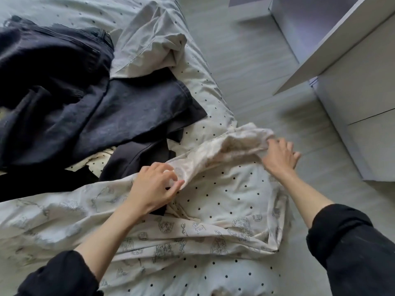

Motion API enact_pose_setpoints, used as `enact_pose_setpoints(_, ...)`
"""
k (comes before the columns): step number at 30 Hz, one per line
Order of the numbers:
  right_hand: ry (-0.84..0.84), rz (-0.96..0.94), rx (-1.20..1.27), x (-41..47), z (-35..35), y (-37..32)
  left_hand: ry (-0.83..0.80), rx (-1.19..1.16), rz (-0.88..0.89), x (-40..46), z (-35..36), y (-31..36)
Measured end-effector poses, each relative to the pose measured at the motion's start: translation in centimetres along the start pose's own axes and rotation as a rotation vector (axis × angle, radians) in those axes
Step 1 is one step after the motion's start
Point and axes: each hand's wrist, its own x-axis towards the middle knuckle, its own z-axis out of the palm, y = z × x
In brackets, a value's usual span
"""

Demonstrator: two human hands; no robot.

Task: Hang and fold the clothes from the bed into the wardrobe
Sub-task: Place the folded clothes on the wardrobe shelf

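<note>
Two hands work at one pale printed garment on the bed. Beyond it lie dark clothes in a heap; they overlap too much to count surely, though at least two shades show, a near-black piece on the left and a greyer one to its right. One cream cloth sits crumpled past them, near the bed's far edge. One white wardrobe stands to the right on the floor, one door swung open.

The printed garment is off-white cotton with thin line drawings scattered over it. It is long and rumpled, running from the lower left across the polka-dot sheet and curving up along the bed's right edge. Its upper end is lifted off the sheet and stretched between the hands, blurred there.

The left hand pinches the raised cloth between thumb and curled fingers, at the near left of the lifted part, just in front of the dark clothes. The right hand is at the far right end of the same lifted edge, over the bed's rim; its fingers are spread and partly blurred, with the cloth bunched against its thumb side, so it appears to hold the fabric, but the grip itself is not plainly seen. Both sleeves are black and pushed up the forearms.
</note>
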Motion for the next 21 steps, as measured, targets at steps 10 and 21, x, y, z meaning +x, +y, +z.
enact_pose_setpoints(10, -0.118, -0.438, 0.006, 4.0, 3.2, -5.8, -0.179, 0.268, -0.261, 5.1, 1.3, -1.2)
enact_pose_setpoints(21, 0.453, -0.348, 0.594, 3.2, 0.0, -3.9, 0.366, -0.352, -0.377, 5.1, -4.5, -0.9)
